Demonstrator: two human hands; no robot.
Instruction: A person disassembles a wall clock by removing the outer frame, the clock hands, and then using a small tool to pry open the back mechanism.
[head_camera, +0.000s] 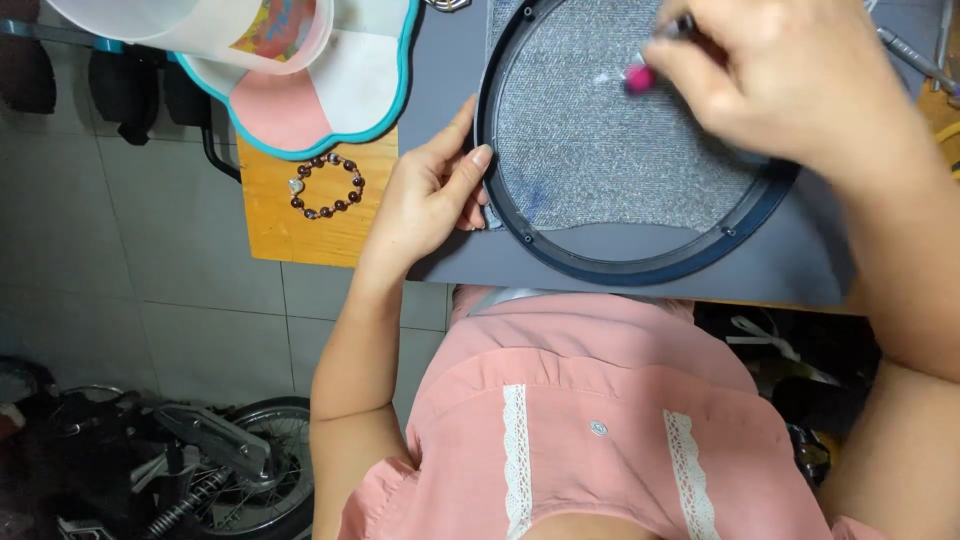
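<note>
Left hand: my left hand (425, 195) rests on the left rim of the hoop (560, 258), thumb lying along the edge and fingers curled in narrow against it. More a steadying press than a real grab.

Right hand: the right hand (790, 90) is pinched shut around a small pink-tipped tool (640, 76), its tip down at the fabric (600, 140). It's a bit blurred, so I can't tell what kind of tool it is.

Where the hoop sits: flat on a dark grey mat (790, 265) at the table's near edge, right above my lap.

How it looks: a dark blue round frame with tiny screw holes along the rim, and grey sparkly knit-looking cloth stretched inside. There's a faint blue smudge low on the left of the cloth. The bottom of the ring shows bare mat, no cloth.

Doing this bit well: I'd say keep the left hand firm so the ring doesn't spin, and make short, light touches with the tip.

Nearby: a beaded bracelet (326, 186) on the wooden table (300, 235), and a teal-edged mat (330, 110) beside it.
</note>
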